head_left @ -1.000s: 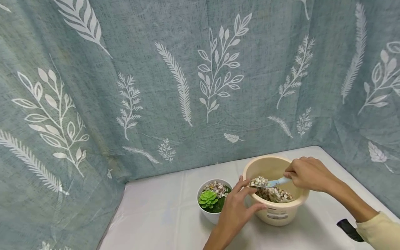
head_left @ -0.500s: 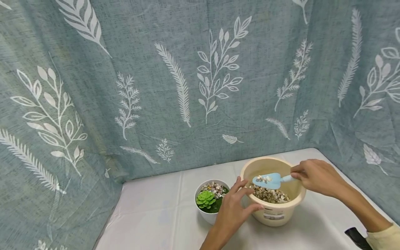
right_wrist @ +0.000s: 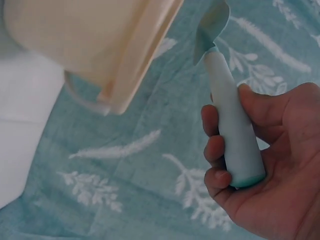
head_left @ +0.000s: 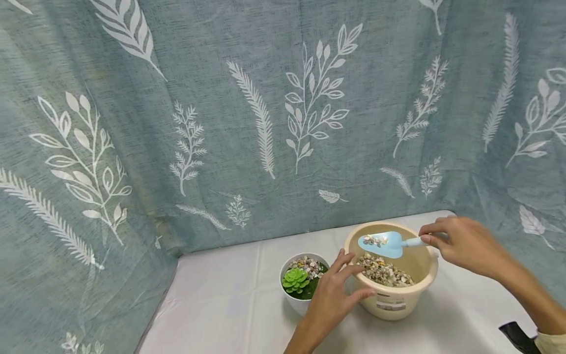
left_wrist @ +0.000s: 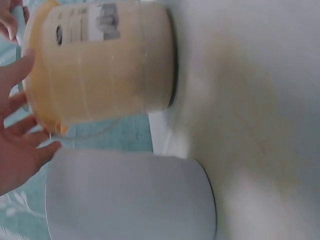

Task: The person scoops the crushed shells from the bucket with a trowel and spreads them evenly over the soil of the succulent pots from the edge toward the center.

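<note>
My right hand (head_left: 464,243) grips the pale handle of a light blue hand trowel (head_left: 389,245), its fingers wrapped around it in the right wrist view. The blade sits above the cream bucket (head_left: 389,301), with some small pebbles on it. Gravel (head_left: 383,271) covers the bucket's bottom. On the bucket's near-left rim rests my left hand (head_left: 330,290), fingers over the edge and thumb against the outer wall, holding it. Left of that hand stands a white pot (head_left: 297,304) with a green succulent (head_left: 295,280) and pebbles (head_left: 307,265); the hand and wrist hide part of its right side.
A white-covered table (head_left: 212,305) bears both containers. Behind and at the sides hangs a blue-green curtain (head_left: 221,147) with white leaf prints. At the lower right is a black strap-like piece (head_left: 517,337) by the right sleeve.
The trowel, heaped with gravel a second ago, now carries only a few pebbles. It has tilted and risen, and the right hand has moved up and right. The left hand stays on the rim.
</note>
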Demonstrator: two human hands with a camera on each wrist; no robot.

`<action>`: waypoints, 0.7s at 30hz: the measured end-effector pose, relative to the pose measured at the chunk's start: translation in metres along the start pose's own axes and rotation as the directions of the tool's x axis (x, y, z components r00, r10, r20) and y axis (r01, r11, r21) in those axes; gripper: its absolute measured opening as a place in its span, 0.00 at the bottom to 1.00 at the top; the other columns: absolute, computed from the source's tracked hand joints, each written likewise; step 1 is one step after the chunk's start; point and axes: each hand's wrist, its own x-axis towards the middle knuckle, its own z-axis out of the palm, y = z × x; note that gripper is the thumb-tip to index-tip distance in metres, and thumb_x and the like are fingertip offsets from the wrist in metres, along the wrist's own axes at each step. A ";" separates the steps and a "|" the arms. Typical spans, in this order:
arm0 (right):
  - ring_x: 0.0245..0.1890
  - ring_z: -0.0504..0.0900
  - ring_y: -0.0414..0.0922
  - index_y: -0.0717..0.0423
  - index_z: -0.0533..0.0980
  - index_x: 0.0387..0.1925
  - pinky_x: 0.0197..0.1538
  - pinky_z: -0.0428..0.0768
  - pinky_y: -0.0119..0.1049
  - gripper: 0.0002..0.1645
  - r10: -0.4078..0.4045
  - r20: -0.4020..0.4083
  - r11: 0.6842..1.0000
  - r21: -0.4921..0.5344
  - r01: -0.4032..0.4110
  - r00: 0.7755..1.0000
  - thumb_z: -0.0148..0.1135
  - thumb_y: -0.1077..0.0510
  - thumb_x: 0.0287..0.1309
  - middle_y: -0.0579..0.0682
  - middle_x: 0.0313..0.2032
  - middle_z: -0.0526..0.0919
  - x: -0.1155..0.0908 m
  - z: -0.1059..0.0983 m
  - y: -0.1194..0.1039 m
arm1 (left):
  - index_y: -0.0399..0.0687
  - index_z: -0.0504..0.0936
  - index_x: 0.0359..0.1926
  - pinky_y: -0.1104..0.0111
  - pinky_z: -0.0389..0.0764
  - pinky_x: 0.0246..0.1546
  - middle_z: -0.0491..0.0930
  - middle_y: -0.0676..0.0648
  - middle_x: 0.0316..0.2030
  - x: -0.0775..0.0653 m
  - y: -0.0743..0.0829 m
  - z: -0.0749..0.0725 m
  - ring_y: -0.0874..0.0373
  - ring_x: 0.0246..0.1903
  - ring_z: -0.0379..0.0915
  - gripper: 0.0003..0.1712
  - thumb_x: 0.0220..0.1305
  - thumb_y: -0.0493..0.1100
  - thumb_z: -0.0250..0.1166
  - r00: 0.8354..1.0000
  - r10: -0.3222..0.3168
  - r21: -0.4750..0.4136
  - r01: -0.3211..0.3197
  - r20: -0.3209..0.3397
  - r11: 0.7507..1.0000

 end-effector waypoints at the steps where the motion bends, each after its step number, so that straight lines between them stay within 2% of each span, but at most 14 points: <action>1: 0.31 0.77 0.39 0.43 0.83 0.35 0.31 0.71 0.36 0.06 -0.007 -0.004 1.000 -0.006 0.007 1.000 0.63 0.52 0.54 0.39 0.33 0.83 0.002 0.000 -0.004 | 0.55 0.78 0.51 0.60 0.70 0.55 0.66 0.51 0.61 -0.001 -0.002 -0.003 0.53 0.63 0.58 0.28 0.51 0.62 0.64 1.000 -0.001 -0.004 0.001 0.004 1.000; 4: 0.33 0.78 0.41 0.43 0.83 0.36 0.33 0.73 0.39 0.08 -0.030 -0.005 1.000 0.000 0.030 1.000 0.62 0.51 0.55 0.39 0.34 0.83 0.008 0.002 -0.014 | 0.58 0.74 0.57 0.60 0.69 0.56 0.64 0.53 0.63 -0.007 -0.010 -0.014 0.56 0.63 0.59 0.29 0.54 0.61 0.62 0.999 -0.038 -0.004 0.038 -0.024 0.999; 7: 0.30 0.78 0.41 0.41 0.83 0.35 0.32 0.73 0.40 0.07 -0.053 -0.014 0.999 0.000 0.053 0.998 0.62 0.51 0.55 0.39 0.32 0.83 0.016 0.006 -0.026 | 0.60 0.70 0.60 0.57 0.69 0.56 0.63 0.53 0.63 -0.015 -0.022 -0.031 0.55 0.63 0.58 0.31 0.56 0.61 0.61 0.989 -0.127 -0.023 0.126 -0.074 0.992; 10: 0.25 0.75 0.37 0.40 0.83 0.33 0.28 0.70 0.36 0.06 -0.070 -0.012 0.998 0.006 0.070 0.997 0.64 0.51 0.53 0.37 0.30 0.82 0.024 0.012 -0.037 | 0.62 0.66 0.63 0.54 0.70 0.54 0.61 0.51 0.64 -0.025 -0.037 -0.050 0.51 0.63 0.58 0.36 0.53 0.63 0.62 0.974 -0.217 -0.021 0.216 -0.059 0.976; 12: 0.23 0.70 0.35 0.39 0.83 0.33 0.26 0.66 0.33 0.05 -0.074 0.014 0.997 0.013 0.074 0.997 0.64 0.51 0.53 0.36 0.29 0.81 0.029 0.015 -0.046 | 0.63 0.62 0.65 0.52 0.71 0.52 0.57 0.49 0.66 -0.033 -0.047 -0.061 0.49 0.62 0.59 0.44 0.48 0.66 0.64 0.958 -0.287 -0.012 0.287 -0.007 0.958; 15: 0.22 0.69 0.35 0.38 0.83 0.32 0.25 0.65 0.32 0.05 -0.081 0.067 0.997 0.018 0.080 0.994 0.63 0.52 0.54 0.36 0.28 0.81 0.037 0.022 -0.057 | 0.66 0.57 0.67 0.51 0.72 0.50 0.52 0.47 0.68 -0.045 -0.058 -0.069 0.46 0.61 0.60 0.54 0.38 0.71 0.67 0.917 -0.393 0.005 0.393 0.069 0.919; 17: 0.20 0.66 0.35 0.39 0.83 0.32 0.23 0.64 0.31 0.05 -0.096 0.097 0.995 0.012 0.095 0.991 0.63 0.53 0.54 0.35 0.26 0.79 0.042 0.029 -0.064 | 0.66 0.56 0.68 0.49 0.71 0.49 0.51 0.45 0.68 -0.052 -0.063 -0.070 0.43 0.61 0.59 0.59 0.33 0.74 0.68 0.891 -0.444 0.002 0.446 0.095 0.895; 19: 0.19 0.65 0.34 0.40 0.84 0.32 0.23 0.63 0.31 0.06 -0.122 0.116 0.993 0.009 0.121 0.986 0.63 0.54 0.54 0.35 0.25 0.79 0.048 0.036 -0.071 | 0.64 0.56 0.68 0.48 0.71 0.49 0.53 0.42 0.67 -0.056 -0.068 -0.069 0.41 0.61 0.59 0.61 0.30 0.75 0.68 0.879 -0.467 0.000 0.469 0.098 0.883; 21: 0.18 0.65 0.34 0.41 0.83 0.31 0.23 0.63 0.30 0.06 -0.159 0.126 0.987 0.006 0.159 0.979 0.62 0.55 0.54 0.34 0.23 0.77 0.054 0.043 -0.078 | 0.60 0.57 0.68 0.47 0.71 0.50 0.54 0.41 0.67 -0.060 -0.070 -0.070 0.40 0.61 0.59 0.63 0.29 0.75 0.68 0.874 -0.476 -0.004 0.479 0.093 0.878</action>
